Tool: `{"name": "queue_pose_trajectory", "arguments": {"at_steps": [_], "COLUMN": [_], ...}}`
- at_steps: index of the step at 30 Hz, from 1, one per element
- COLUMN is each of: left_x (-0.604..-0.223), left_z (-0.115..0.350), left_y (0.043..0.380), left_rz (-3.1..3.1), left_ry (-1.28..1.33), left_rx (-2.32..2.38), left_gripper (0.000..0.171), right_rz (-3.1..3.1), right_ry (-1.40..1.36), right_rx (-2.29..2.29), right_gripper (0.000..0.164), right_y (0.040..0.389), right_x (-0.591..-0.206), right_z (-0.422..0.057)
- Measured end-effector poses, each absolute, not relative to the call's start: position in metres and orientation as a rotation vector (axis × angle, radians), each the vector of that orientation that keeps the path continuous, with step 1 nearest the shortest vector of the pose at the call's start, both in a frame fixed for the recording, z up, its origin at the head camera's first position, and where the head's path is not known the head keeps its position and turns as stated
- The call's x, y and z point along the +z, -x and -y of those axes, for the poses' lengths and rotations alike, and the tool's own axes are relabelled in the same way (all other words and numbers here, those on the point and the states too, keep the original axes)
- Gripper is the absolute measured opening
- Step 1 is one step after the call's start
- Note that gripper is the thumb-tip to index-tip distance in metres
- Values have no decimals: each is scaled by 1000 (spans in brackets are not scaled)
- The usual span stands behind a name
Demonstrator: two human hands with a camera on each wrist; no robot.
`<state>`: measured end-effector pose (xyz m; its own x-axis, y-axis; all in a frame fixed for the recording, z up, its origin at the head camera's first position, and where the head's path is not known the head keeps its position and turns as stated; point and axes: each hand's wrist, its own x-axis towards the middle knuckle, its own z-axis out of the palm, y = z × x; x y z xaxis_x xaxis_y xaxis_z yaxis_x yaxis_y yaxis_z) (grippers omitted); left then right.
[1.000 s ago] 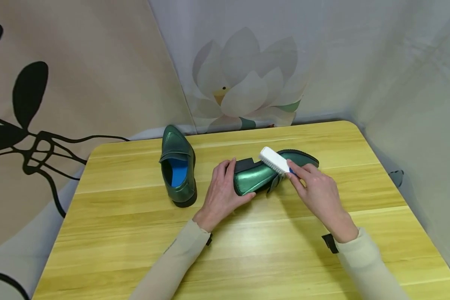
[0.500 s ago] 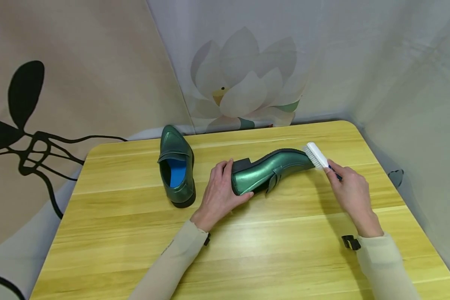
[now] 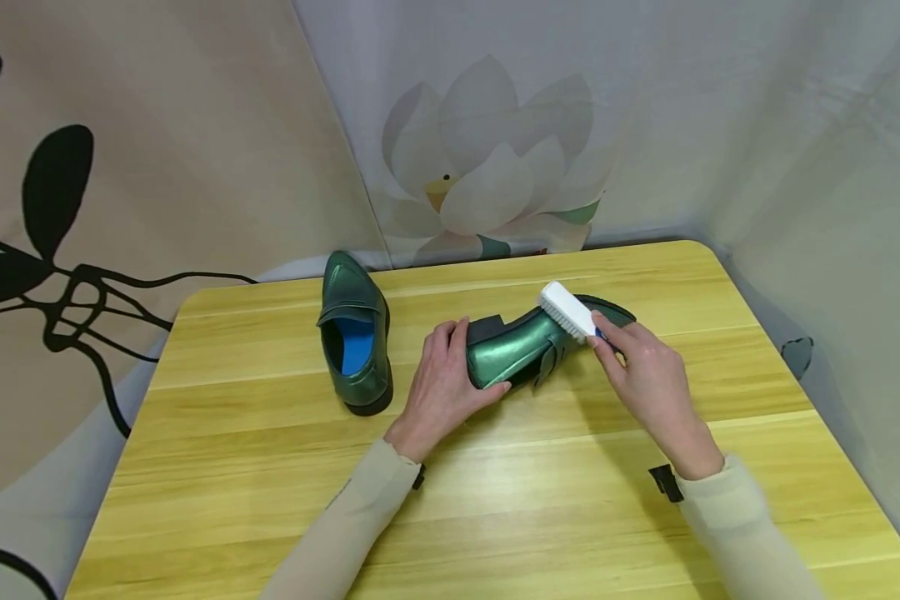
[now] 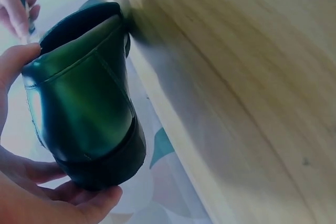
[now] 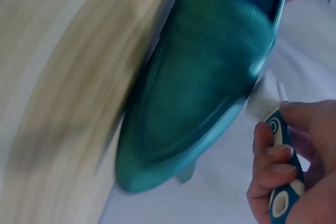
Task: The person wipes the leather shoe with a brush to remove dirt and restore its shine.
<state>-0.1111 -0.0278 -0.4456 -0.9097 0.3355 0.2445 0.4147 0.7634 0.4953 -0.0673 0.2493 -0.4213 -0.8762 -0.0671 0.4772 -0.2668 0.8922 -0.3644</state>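
Observation:
A shiny green loafer (image 3: pixel 506 354) lies tipped on its side, toe to the right. My left hand (image 3: pixel 444 383) grips its heel, thumb at the opening and fingers at the black heel block, as the left wrist view shows. In my right hand (image 3: pixel 648 379) is a white-headed brush (image 3: pixel 567 310) with a blue and white handle (image 5: pixel 286 169). Its bristles meet the loafer's upturned side near the middle, just ahead of the strap. A matching green loafer (image 3: pixel 354 333) with a blue insole stands upright to the left of my left hand.
Under everything is a wood-grain table (image 3: pixel 270 500) with rounded back corners. Behind it hangs a pale curtain (image 3: pixel 645 125) printed with a large flower, and dark leaf shapes show at the left.
The brush went from the loafer's middle out to the toe, then came back left to the middle. My left hand and both loafers have stayed in place.

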Motion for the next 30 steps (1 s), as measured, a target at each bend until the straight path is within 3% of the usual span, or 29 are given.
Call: {"name": "queue_pose_trajectory", "arguments": {"at_steps": [6, 19, 30], "left_x": [-444, -445, -443], "left_z": [25, 29, 30], "left_y": [110, 110, 113], "left_rz": [2827, 2852, 2859], "left_ry": [603, 606, 588], "left_rx": [-830, -822, -825], "left_gripper": [107, 105, 103], "right_rz": [2578, 2712, 2757], "right_ry": [-387, 99, 201], "right_rx": [560, 702, 695], "right_gripper": [46, 39, 41], "right_y": [65, 61, 59], "right_x": [-423, -439, -447], "right_z": [-235, -310, -328]}}
